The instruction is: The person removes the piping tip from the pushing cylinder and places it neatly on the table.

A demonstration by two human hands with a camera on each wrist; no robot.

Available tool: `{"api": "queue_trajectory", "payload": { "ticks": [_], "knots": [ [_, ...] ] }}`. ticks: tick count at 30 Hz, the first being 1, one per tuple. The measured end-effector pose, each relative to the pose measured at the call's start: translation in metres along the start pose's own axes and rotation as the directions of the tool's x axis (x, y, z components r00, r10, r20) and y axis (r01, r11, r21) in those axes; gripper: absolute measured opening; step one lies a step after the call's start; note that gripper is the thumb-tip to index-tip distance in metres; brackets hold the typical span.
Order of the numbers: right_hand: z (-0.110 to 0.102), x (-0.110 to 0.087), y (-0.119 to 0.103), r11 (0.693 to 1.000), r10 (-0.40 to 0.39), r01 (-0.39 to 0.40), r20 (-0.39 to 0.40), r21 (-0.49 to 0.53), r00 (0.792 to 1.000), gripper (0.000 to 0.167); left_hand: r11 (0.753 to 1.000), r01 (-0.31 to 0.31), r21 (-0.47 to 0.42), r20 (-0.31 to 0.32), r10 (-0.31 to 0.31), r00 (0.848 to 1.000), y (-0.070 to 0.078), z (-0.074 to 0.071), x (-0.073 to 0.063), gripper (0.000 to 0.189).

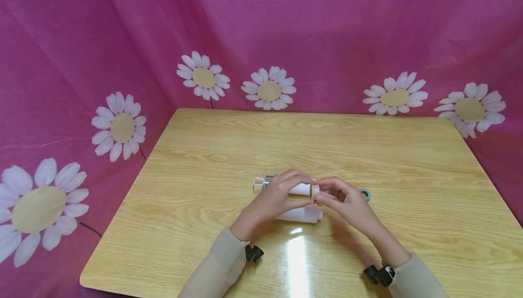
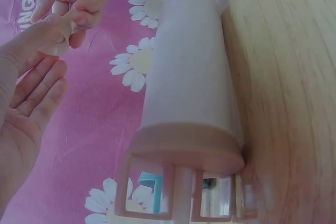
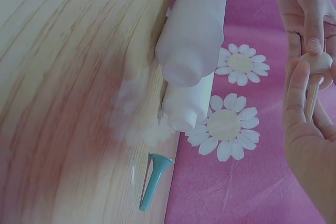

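Note:
Between my two hands is a small beige piece (image 1: 315, 192) with a round disc-like end; a thin rod (image 3: 312, 98) runs from it in the right wrist view. My left hand (image 1: 282, 193) pinches the round end between thumb and fingers. From the other side, my right hand (image 1: 347, 202) grips the same piece with thumb and curled fingertips. Behind and below the hands lie a white tube (image 1: 300, 189) and a pinkish-white tube (image 1: 301, 215). The nearer tube (image 2: 186, 66) has a pinkish end with square loops in the left wrist view. Fingers partly hide the beige piece.
A teal piece with a flared end (image 3: 155, 182) lies on the wooden table (image 1: 327, 139), right of the tubes. White loop handles (image 1: 259, 183) and a teal part (image 1: 269, 178) show past my left hand. A pink flowered cloth (image 1: 327, 26) hangs behind the table.

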State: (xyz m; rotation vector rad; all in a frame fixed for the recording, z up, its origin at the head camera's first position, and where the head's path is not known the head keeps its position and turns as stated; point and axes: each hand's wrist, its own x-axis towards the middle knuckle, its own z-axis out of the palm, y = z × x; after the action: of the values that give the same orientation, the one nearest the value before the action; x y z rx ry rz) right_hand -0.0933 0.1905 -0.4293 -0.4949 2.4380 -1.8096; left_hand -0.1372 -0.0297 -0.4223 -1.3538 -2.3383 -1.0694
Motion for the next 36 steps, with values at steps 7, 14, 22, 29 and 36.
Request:
{"api": "queue_trajectory", "payload": {
  "ticks": [7,14,22,29,36],
  "knots": [
    [-0.0012,-0.0011,0.0045,1.000,0.009,-0.009,0.015,0.024,1.000,0.030,1.000,-0.003,-0.025,-0.020,0.002,1.000,-0.0018,-0.0005,-0.0006,0.034],
    [-0.0036,-0.0041,0.0063,0.999,0.032,-0.032,0.019,0.020,0.999,0.029,0.999,-0.035,-0.032,-0.051,0.033,0.998,-0.0069,-0.0026,-0.0027,0.034],
    [-0.0059,-0.0044,0.0094,1.000,-0.001,0.001,-0.003,-0.003,1.000,0.023,0.999,-0.031,-0.013,-0.063,0.030,0.998,-0.0072,-0.0058,-0.0034,0.035],
    [-0.0061,-0.0042,0.0077,0.997,-0.035,0.031,-0.051,-0.074,0.998,0.013,0.999,-0.032,-0.017,-0.049,0.031,0.998,-0.0075,-0.0066,-0.0033,0.034],
    [-0.0076,-0.0037,0.0040,0.993,-0.042,0.033,-0.075,-0.113,0.996,0.010,0.999,-0.036,-0.031,-0.042,0.035,0.998,-0.0061,-0.0058,-0.0019,0.032]
  ]
}}
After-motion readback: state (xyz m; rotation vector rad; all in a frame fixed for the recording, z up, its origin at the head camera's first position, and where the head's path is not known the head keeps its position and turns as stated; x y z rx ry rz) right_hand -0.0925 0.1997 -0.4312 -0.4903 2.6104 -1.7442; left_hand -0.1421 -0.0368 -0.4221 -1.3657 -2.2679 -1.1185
